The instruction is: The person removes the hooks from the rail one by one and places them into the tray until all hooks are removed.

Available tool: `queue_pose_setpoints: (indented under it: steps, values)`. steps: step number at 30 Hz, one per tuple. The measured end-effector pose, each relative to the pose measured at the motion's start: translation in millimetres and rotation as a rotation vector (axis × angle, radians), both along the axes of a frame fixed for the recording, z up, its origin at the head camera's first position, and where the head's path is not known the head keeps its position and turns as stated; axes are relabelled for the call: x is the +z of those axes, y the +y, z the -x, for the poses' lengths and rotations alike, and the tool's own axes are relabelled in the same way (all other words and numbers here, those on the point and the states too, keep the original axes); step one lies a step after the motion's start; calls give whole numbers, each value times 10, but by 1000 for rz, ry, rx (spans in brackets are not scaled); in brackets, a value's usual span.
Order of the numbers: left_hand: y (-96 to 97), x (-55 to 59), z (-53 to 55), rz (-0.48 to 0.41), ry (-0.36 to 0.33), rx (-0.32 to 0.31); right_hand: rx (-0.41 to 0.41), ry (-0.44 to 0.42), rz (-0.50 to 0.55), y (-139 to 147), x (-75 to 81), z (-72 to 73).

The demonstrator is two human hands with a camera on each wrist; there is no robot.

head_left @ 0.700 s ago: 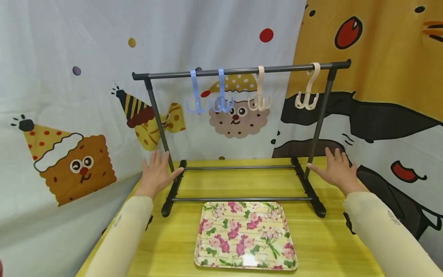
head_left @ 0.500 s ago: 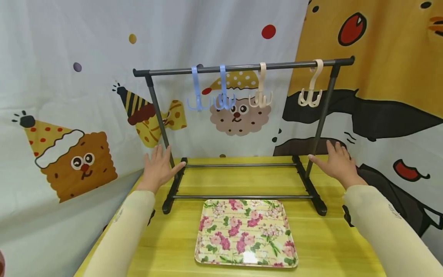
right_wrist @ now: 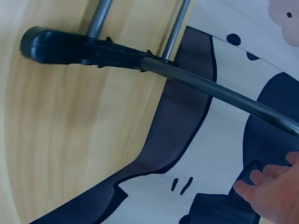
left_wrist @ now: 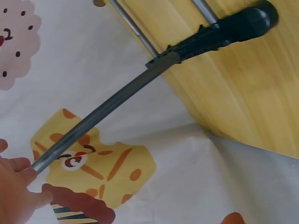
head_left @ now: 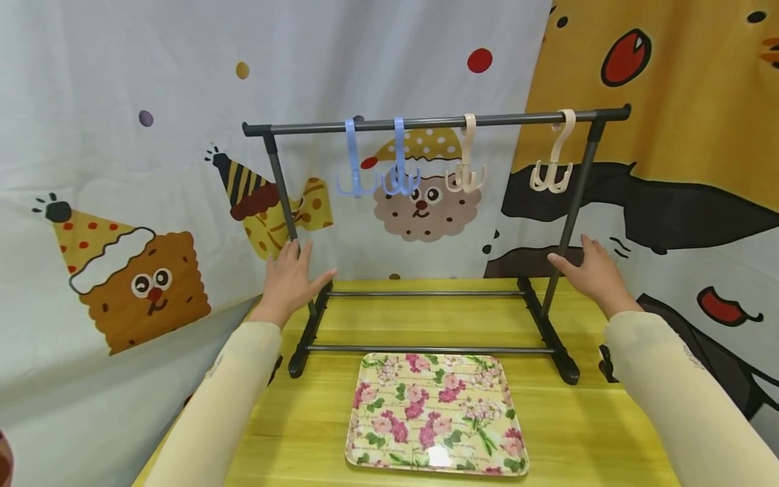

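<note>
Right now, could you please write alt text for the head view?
A person's left hand and right hand flank a dark rack on a yellow table. Two blue hooks and two cream hooks hang from its top bar; a floral tray lies in front.

Both my arms (head_left: 219, 399) stretch forward, well apart, pale sleeves (head_left: 675, 385) covering them to the wrists. My left hand (head_left: 289, 281) is raised, fingers extended forward and thumb spread inward; my right hand (head_left: 598, 276) mirrors it, fingers pointing ahead, thumb also turned inward.
</note>
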State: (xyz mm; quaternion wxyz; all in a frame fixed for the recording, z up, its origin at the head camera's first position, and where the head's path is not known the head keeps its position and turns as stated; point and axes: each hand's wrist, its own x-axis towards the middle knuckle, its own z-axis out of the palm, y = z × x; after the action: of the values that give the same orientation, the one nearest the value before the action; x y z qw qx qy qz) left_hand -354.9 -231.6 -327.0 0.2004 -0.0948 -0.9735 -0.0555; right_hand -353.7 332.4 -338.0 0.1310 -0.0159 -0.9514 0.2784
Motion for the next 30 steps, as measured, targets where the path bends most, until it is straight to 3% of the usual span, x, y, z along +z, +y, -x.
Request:
queue_pose_setpoints:
  steps: [6,12,21,27,30]
  values:
    - [42,115,35,-52,33,-27,-13,1,102,-42,74,50]
    - [127,223,58,-157,17,-51,-66,1,203,-71,67,145]
    - [318,427,85,-454,-36,-99,-123,46,370,-108,76,240]
    - [426,609,100,-695,-31,-145,-169,64,449,-142,93,288]
    - [485,733,120,-793,-6,-139,-175,80,462,-146,101,290]
